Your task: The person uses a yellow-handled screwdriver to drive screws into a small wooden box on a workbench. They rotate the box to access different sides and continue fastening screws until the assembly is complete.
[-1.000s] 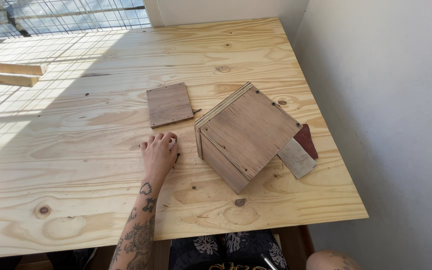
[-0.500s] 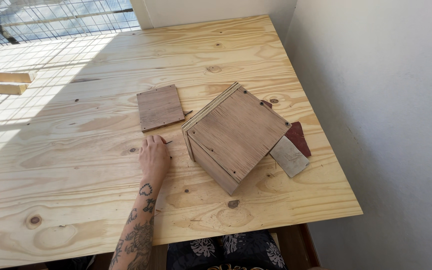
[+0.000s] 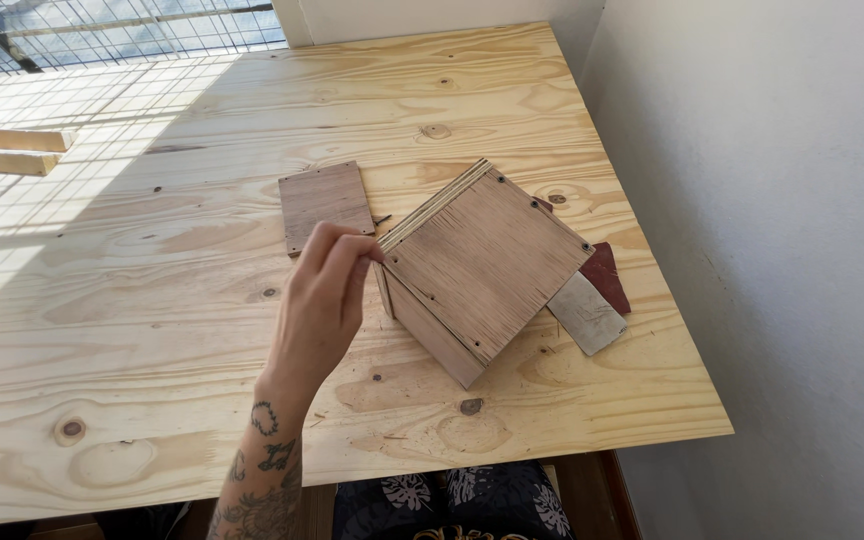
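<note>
The left hand [image 3: 322, 305] is lifted, its fingertips [image 3: 367, 250] pinched at the near corner of the one wooden box [image 3: 482, 265] on the table [image 3: 152, 330]. One small plywood panel [image 3: 324, 205] lies just behind. Two sandpaper pieces [image 3: 592, 300] stick out beside the box.

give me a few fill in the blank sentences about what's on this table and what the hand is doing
1. The hand has its fingertips at the ____ corner of the wooden box.
2. The small flat wooden panel lies on the table to the ____ of the box.
3. The sheets of sandpaper stick out from under the box on its ____ side.
4. Only ____ hand is in view.

Missing words: left; left; right; one
</note>
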